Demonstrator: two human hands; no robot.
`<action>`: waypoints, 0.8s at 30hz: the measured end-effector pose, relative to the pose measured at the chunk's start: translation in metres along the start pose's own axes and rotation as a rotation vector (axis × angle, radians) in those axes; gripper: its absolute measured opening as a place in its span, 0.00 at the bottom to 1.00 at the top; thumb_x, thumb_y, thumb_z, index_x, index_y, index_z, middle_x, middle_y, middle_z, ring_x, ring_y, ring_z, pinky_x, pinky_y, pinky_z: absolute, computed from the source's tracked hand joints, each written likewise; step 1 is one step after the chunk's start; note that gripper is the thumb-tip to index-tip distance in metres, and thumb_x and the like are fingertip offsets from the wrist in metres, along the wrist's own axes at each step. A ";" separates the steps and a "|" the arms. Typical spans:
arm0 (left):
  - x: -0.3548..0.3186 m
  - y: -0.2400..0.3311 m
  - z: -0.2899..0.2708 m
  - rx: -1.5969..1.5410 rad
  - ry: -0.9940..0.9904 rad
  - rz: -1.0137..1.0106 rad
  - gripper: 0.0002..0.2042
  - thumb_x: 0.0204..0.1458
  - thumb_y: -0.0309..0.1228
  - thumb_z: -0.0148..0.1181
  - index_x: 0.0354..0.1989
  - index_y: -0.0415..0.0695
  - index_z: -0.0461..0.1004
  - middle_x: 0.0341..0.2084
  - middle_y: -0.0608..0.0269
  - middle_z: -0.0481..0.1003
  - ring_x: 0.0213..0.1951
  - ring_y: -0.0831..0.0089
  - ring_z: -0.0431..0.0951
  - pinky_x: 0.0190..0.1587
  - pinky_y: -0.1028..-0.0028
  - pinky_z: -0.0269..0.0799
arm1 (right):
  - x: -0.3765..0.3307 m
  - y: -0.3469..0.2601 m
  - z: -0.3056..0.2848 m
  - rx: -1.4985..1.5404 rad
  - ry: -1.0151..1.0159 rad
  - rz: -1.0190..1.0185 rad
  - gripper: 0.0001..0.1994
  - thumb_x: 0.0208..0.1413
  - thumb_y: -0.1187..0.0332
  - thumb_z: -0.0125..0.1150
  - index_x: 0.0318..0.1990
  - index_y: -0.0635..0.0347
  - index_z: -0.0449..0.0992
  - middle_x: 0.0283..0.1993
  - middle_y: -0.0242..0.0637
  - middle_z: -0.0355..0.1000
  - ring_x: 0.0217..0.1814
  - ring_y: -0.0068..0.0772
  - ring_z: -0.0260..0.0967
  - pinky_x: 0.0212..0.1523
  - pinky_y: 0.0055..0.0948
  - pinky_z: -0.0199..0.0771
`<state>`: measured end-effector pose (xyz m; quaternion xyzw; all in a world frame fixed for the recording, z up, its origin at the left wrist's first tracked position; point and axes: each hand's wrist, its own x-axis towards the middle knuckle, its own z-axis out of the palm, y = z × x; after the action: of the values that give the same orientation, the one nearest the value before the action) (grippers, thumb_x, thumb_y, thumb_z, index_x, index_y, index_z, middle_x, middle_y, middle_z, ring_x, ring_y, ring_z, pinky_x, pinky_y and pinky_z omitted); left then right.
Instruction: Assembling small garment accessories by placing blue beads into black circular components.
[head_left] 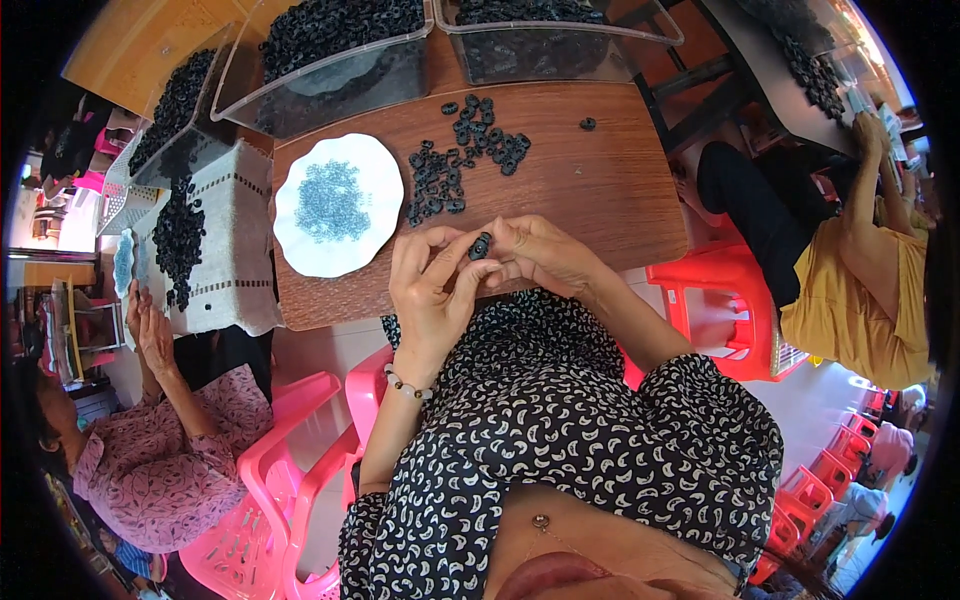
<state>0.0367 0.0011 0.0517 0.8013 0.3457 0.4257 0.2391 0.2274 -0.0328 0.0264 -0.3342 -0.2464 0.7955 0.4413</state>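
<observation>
My left hand and my right hand meet above the near edge of a brown wooden table. Together they pinch one small black ring part between thumbs and fingertips. Just beyond the hands lies a loose scatter of the same black ring parts. To the left of the hands a white plate holds a heap of tiny grey-blue pieces.
Clear plastic bins heaped with black rings stand along the far table edge. One ring lies apart at the right. A person in pink works at left by a white basket; a person in yellow sits at right. Pink and red plastic chairs surround me.
</observation>
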 end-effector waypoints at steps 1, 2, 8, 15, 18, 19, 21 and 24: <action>0.000 -0.001 0.001 -0.003 0.000 0.004 0.15 0.45 0.29 0.73 0.43 0.43 0.84 0.37 0.61 0.77 0.40 0.62 0.74 0.41 0.66 0.72 | 0.001 0.001 -0.002 -0.128 0.068 -0.076 0.24 0.66 0.46 0.58 0.44 0.63 0.78 0.37 0.34 0.78 0.33 0.22 0.75 0.38 0.21 0.78; -0.001 -0.002 0.002 0.017 -0.001 0.000 0.15 0.45 0.29 0.73 0.43 0.43 0.84 0.37 0.60 0.77 0.41 0.62 0.74 0.41 0.66 0.72 | 0.002 0.001 -0.002 -0.255 0.134 -0.152 0.22 0.66 0.49 0.59 0.44 0.63 0.78 0.35 0.33 0.78 0.31 0.20 0.75 0.34 0.18 0.76; -0.010 -0.014 0.014 -0.022 -0.016 -0.082 0.17 0.45 0.29 0.75 0.45 0.42 0.84 0.38 0.58 0.77 0.40 0.61 0.78 0.42 0.66 0.75 | 0.005 -0.006 0.002 -0.672 0.227 -0.369 0.09 0.63 0.67 0.65 0.44 0.64 0.78 0.35 0.28 0.76 0.36 0.14 0.71 0.36 0.18 0.72; -0.021 -0.043 0.028 -0.313 0.148 -0.360 0.06 0.60 0.26 0.63 0.39 0.36 0.84 0.31 0.58 0.79 0.32 0.74 0.77 0.35 0.76 0.72 | 0.012 -0.068 0.005 -0.987 0.455 -0.643 0.08 0.59 0.67 0.69 0.39 0.61 0.80 0.32 0.22 0.75 0.31 0.09 0.66 0.31 0.16 0.66; -0.022 -0.049 0.029 -0.378 0.148 -0.386 0.06 0.60 0.25 0.63 0.37 0.35 0.84 0.31 0.59 0.79 0.30 0.76 0.76 0.34 0.77 0.70 | 0.019 -0.132 0.009 -1.255 0.660 -1.041 0.09 0.56 0.65 0.70 0.38 0.60 0.81 0.29 0.29 0.77 0.29 0.16 0.71 0.31 0.21 0.72; -0.023 -0.049 0.027 -0.342 0.139 -0.329 0.07 0.61 0.26 0.63 0.37 0.35 0.84 0.30 0.61 0.79 0.30 0.78 0.74 0.33 0.78 0.68 | 0.028 -0.154 0.005 -1.303 0.703 -1.177 0.11 0.56 0.63 0.70 0.40 0.60 0.81 0.28 0.32 0.77 0.28 0.18 0.71 0.31 0.22 0.73; -0.023 -0.047 0.027 -0.315 0.127 -0.266 0.08 0.62 0.27 0.62 0.36 0.35 0.84 0.29 0.63 0.78 0.29 0.80 0.73 0.32 0.79 0.67 | 0.033 -0.194 0.008 -1.393 0.814 -1.232 0.13 0.58 0.64 0.68 0.45 0.64 0.80 0.33 0.42 0.78 0.32 0.31 0.74 0.34 0.28 0.74; -0.021 -0.043 0.028 -0.323 0.113 -0.292 0.05 0.59 0.24 0.64 0.36 0.34 0.83 0.29 0.60 0.79 0.31 0.76 0.76 0.34 0.78 0.69 | 0.047 -0.220 -0.016 -1.508 0.895 -1.307 0.15 0.59 0.67 0.66 0.50 0.67 0.77 0.37 0.48 0.78 0.35 0.39 0.76 0.37 0.32 0.75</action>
<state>0.0364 0.0107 -0.0031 0.6690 0.3982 0.4805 0.4037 0.3393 0.1174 0.1528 -0.5821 -0.6175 -0.1414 0.5098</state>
